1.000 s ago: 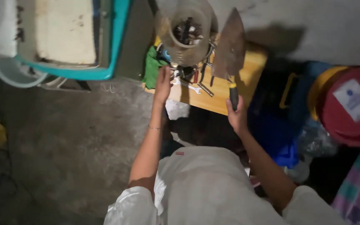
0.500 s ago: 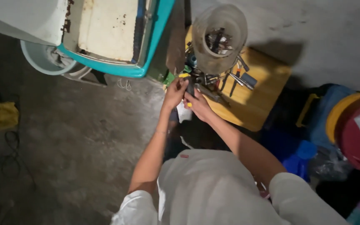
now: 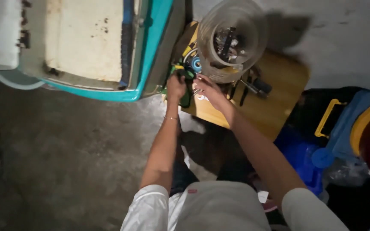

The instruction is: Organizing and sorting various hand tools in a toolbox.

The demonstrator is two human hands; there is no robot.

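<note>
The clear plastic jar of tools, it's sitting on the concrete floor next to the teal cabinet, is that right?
Not quite. The head view shows the clear plastic jar standing on the wooden table, not on the concrete floor. It is indeed next to the teal cabinet.

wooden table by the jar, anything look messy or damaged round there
Yes: loose hand tools lie jumbled on the wooden table beneath the clear jar. The white panel beside it shows rust spots and chipped paint.
</note>
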